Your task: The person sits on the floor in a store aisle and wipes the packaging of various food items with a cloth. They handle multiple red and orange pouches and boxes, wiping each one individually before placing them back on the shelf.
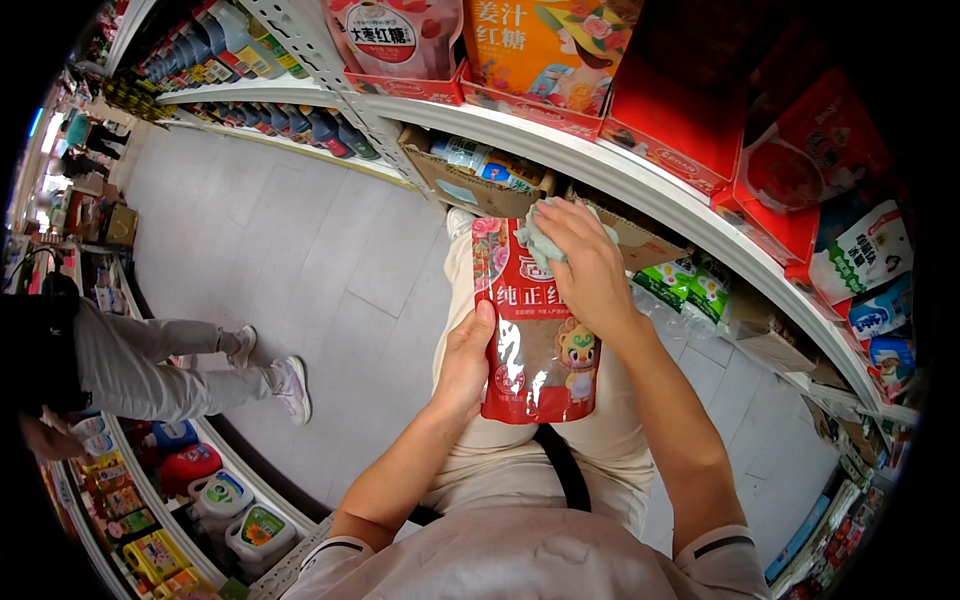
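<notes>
A red stand-up pouch [536, 367] with a clear window, brown contents and a printed cartoon figure is held upright above my lap. My left hand [466, 360] grips its left edge, the thumb on the front face. In my right hand [589, 262] is a crumpled pale green cloth [541, 238], pressed against the pouch's upper right corner. The cloth and fingers cover part of the printed front. Beyond the pouch, an open cardboard box [480, 187] with packaged goods stands under the white shelf [540, 131].
Pink [397, 37] and orange pouches [540, 52] stand in red display trays on the shelf, near a red tray [675, 120]. Green packets [686, 281] lie low at right. A person in grey trousers [187, 367] stands left, beside a shelf of detergent bottles [259, 529].
</notes>
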Tool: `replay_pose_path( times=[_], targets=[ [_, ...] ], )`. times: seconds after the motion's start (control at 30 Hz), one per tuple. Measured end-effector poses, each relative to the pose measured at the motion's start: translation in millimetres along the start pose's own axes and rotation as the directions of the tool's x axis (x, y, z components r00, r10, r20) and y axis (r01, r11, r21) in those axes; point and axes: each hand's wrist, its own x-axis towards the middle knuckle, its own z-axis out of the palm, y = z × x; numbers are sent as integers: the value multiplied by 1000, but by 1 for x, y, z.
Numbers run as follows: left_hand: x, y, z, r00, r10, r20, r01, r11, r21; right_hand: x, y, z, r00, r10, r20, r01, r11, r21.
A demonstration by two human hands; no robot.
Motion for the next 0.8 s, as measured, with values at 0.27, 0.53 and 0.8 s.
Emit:
replay_pose_path(
  times=[0.27,0.53,0.8],
  targets=[
    [0,-1,3,1000,24,-13,-24,998,-54,-93,-55,-26,997,53,51,-53,998,13],
    [1,-1,1,999,44,20,-43,999,-29,-123,-95,-25,978,-28,205,14,997,69],
    [-1,0,-2,1000,22,4,-22,999,-26,-42,-55,0,990,-113,85,106,991,76]
  ],
)
